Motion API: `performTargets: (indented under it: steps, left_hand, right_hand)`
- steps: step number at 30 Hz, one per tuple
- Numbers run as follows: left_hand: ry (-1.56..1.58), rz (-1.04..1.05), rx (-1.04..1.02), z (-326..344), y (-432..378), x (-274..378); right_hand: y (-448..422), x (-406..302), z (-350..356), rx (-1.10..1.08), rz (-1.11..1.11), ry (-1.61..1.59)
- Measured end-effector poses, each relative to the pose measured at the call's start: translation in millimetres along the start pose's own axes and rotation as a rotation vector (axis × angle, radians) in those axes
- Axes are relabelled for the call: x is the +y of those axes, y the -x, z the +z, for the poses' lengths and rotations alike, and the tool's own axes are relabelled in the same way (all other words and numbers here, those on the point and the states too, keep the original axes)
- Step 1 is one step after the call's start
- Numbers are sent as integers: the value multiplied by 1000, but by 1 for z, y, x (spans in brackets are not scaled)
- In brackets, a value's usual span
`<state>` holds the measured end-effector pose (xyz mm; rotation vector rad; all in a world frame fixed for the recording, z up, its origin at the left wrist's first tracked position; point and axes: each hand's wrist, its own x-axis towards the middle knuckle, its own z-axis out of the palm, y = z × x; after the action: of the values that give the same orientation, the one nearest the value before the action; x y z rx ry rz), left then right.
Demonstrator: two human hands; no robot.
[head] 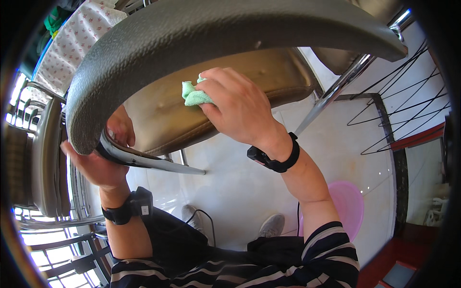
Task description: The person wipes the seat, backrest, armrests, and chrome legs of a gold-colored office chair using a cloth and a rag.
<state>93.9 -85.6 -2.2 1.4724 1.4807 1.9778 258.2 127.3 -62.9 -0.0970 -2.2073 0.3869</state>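
Observation:
A padded chair with chrome tubing stands before me, its dark curved armrest (173,39) arching across the upper view. Under the arch shows the brown, leather-like seat (162,111). My right hand (239,104) pinches a bunched light green cloth (196,95) between thumb and fingers, on or just above the seat. At the armrest's near left end, my left hand (108,169) wraps around the chrome frame tube (140,158); its fingers show on the inner side of the tube. The left hand is slightly blurred, and part of it is hidden behind the tube and armrest.
A pink plastic basin (345,208) sits on the tiled floor (237,190) by my right arm. More brown padded chairs (50,158) stand at left, near a table with a flowered cloth (77,46). Thin black wire rods (399,104) jut out at right. A black cable (212,223) hangs near my shoes.

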Motion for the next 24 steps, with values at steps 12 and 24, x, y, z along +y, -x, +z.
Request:
performTargets:
  steps: [12,24]
  left_hand:
    - [-592,651,-130,71,49,80]
    - [-50,501,-187,141,71,76]
  right_hand:
    - [5,2,8,83,-37,35]
    - [8,4,10,85,-66,52]
